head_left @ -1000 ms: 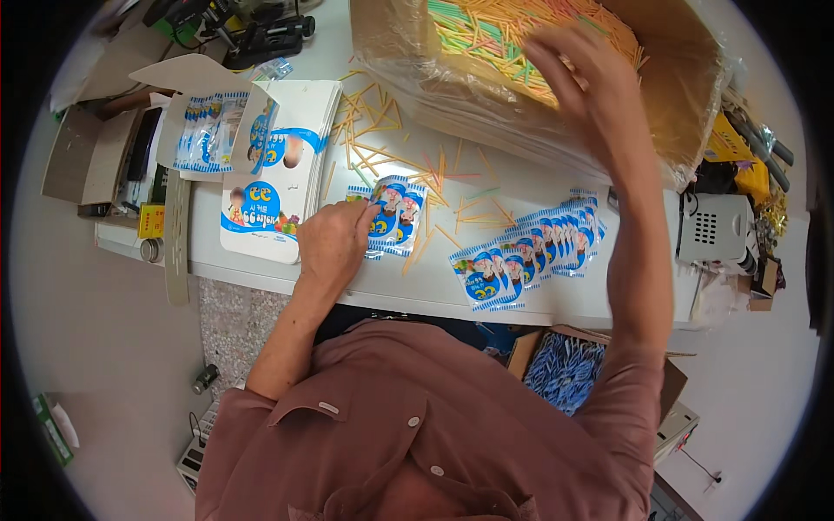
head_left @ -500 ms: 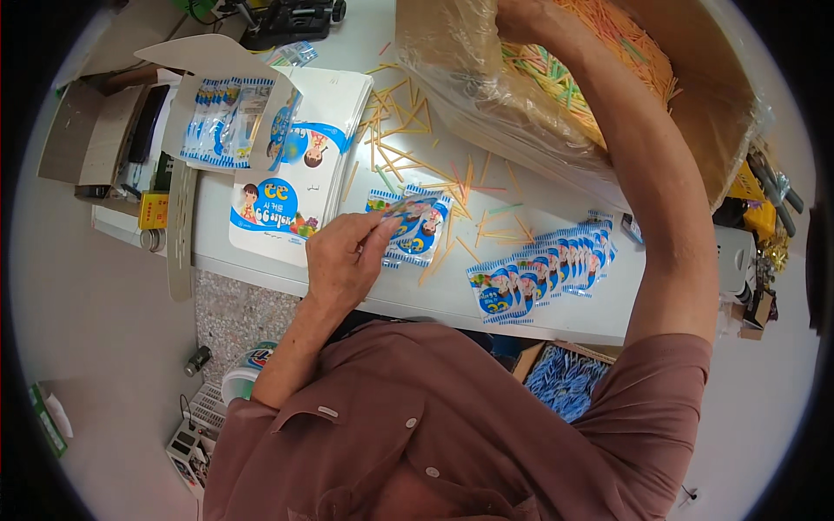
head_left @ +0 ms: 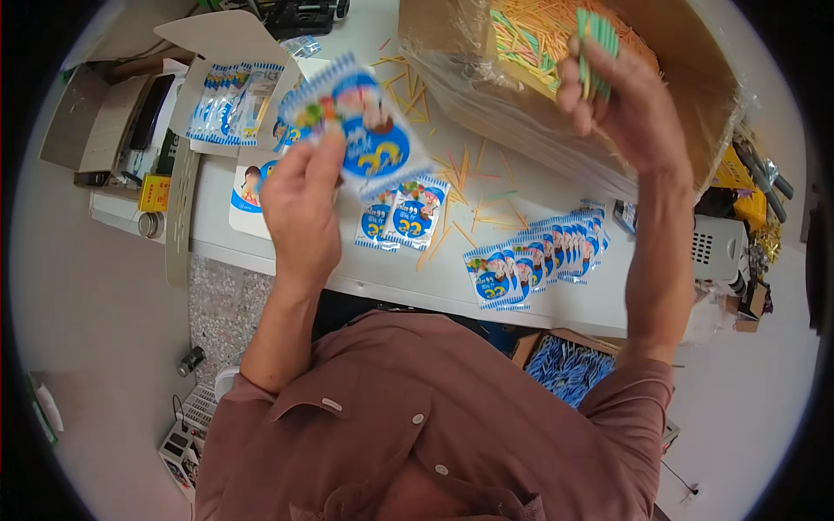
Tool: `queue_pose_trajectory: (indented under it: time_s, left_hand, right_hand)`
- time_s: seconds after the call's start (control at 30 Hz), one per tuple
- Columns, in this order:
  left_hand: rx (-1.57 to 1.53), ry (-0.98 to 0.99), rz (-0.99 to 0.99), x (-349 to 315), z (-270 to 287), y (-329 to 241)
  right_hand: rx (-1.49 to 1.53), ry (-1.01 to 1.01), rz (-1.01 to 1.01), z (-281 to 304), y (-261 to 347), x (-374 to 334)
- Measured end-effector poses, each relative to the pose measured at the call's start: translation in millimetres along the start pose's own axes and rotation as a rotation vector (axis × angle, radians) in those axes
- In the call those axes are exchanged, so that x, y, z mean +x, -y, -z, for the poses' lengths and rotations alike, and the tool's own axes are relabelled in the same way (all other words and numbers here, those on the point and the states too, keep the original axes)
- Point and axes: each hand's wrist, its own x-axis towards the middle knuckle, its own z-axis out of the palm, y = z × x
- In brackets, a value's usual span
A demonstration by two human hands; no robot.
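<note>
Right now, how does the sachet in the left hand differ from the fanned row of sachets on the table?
The held sachet is single and lifted clear of the table, pinched by the left hand; the fanned row is many sachets lying flat, overlapping one another. The held sachet is tilted at an angle; the row runs in an orderly line near the table edge. Both show the same blue and white print with a cartoon picture.

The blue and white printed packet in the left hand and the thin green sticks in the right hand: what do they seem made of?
Blue and white printed packet: probably thin glossy plastic film; it bends and shines, held by the left hand.
Thin green sticks: possibly plastic or coloured paper, uniform and straight, held by the right hand.
</note>
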Motion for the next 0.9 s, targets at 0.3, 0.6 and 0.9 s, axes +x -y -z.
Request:
queue_pose_trajectory:
  time_s: [0.3, 0.6, 0.9]
  left_hand:
    - [-0.116, 0.619, 0.454, -24, -50, -14]
    - [0.178, 0.170, 0.126, -22, -5, 29]
    - [-0.168, 0.115, 0.332, -25, -4, 46]
  right_hand:
    - [0.926, 0.276, -0.346, -124, -121, -102]
    - [-0.234, -0.361, 0.112, -89, -165, -110]
    - [-0.674, -0.706, 0.059, -21, -227, -98]
